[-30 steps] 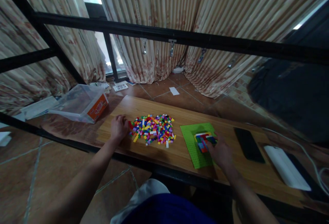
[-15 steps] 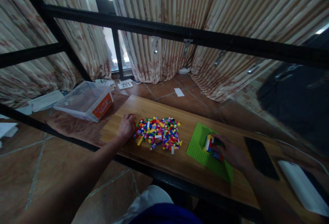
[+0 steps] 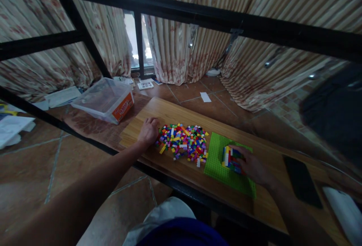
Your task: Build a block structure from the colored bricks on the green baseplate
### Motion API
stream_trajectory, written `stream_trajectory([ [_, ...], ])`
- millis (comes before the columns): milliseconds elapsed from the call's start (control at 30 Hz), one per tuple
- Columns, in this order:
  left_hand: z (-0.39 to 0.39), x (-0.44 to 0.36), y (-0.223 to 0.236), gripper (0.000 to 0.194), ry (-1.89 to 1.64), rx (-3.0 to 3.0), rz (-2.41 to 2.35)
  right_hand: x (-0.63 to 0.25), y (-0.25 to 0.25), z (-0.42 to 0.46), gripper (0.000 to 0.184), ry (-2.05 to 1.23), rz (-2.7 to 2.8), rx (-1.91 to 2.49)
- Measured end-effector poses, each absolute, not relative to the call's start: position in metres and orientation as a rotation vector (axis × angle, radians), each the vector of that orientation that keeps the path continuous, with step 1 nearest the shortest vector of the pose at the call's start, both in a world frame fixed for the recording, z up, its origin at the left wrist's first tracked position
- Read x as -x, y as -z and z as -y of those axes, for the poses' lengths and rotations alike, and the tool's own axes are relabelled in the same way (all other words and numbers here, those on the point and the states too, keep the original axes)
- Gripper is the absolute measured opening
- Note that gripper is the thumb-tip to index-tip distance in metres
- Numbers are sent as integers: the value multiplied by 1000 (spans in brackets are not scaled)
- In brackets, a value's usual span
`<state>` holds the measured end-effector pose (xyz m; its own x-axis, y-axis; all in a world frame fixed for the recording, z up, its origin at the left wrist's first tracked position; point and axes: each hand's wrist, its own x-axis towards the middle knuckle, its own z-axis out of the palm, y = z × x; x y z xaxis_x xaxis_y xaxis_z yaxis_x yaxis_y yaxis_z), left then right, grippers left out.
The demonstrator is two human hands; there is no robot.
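My left hand [image 3: 149, 131] rests on the table at the left edge of a spread pile of small coloured building bricks [image 3: 183, 140]. Its fingers are curled; whatever they may hold is hidden. On the right, my right hand [image 3: 251, 163] grips a block built of toy bricks [image 3: 228, 156] from above and its right side. White, yellow, red and blue bricks show on this built block. Beneath it lies a green studded baseplate [image 3: 216, 167]. My fingers cover the block's right part, so I cannot tell whether it is fixed to the plate.
A narrow wooden table [image 3: 166, 112] carries all this, with a dark flat phone-like object [image 3: 301, 180] and a white object [image 3: 343, 212] at right. A clear plastic bin [image 3: 103, 97] stands beyond its left end. Black metal bars [image 3: 192, 10] cross ahead, before striped curtains [image 3: 175, 50].
The green baseplate looked tilted or bent before and now lies flatter. My right hand stays on the built block. My left hand keeps its place by the pile while the view shifts.
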<state>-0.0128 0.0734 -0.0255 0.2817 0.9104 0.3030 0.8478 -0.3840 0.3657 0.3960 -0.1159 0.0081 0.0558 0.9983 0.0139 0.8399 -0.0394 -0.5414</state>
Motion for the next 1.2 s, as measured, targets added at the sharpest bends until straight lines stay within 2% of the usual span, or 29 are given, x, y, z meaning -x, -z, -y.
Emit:
stream_trajectory([
  [267, -74, 12, 25, 35, -663, -2435, -1663, -319, -33, 78, 36, -394, 1830, 1911],
  [433, -74, 12, 28, 35, -686, -2424, -1653, -256, -22, 66, 28, -369, 1783, 1912],
  [600, -74, 11, 27, 32, -692, -2410, -1663, -218, -10, 62, 29, -423, 1803, 1817],
  [933, -72, 11, 24, 32, -692, -2411, -1657, -204, -1, 60, 27, -329, 1841, 1758],
  [1200, -70, 11, 22, 32, -703, -2428, -1652, -216, -5, 61, 34, -355, 1637, 1772],
])
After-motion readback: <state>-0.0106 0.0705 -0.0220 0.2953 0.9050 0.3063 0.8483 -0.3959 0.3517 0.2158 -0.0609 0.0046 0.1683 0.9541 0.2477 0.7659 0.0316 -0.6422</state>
